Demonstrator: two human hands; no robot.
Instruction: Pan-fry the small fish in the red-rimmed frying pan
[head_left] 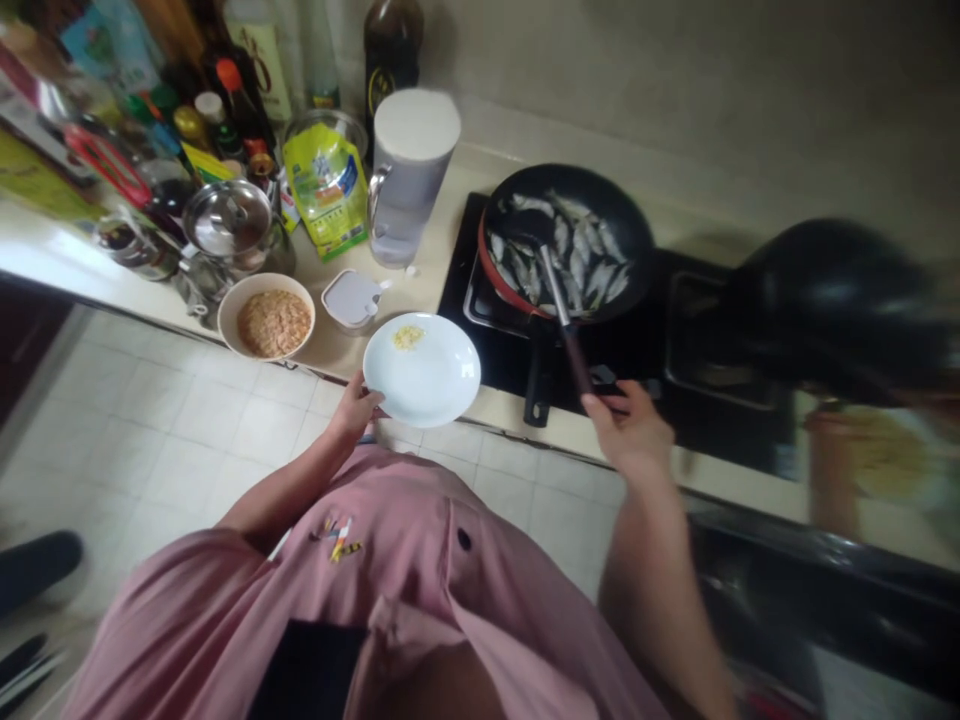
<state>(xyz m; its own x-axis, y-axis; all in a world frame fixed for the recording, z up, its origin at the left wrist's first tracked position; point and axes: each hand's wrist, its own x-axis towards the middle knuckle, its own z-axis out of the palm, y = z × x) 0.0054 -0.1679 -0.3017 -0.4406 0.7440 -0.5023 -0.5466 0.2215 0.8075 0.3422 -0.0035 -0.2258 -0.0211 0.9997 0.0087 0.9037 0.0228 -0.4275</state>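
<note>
Lettering on the yellow-green pouch [326,190] and on the pale label of a container [259,60] behind it is too blurred to read with certainty. The spatula [557,280] lies with its black head in the frying pan [636,240], its long axis slanting from upper left to lower right, handle towards the wearer; the right hand [632,428] grips the handle's end. The left hand [358,408] pinches the rim of a white plate [435,385], held level with the counter edge and bearing chopped, pale yellow pieces [408,337]. The pan contains small silvery fish [579,265]; a bowl [228,318] holds a light-brown, lumpy food [274,322]; a lidded pitcher [412,190] holds clear liquid.
</note>
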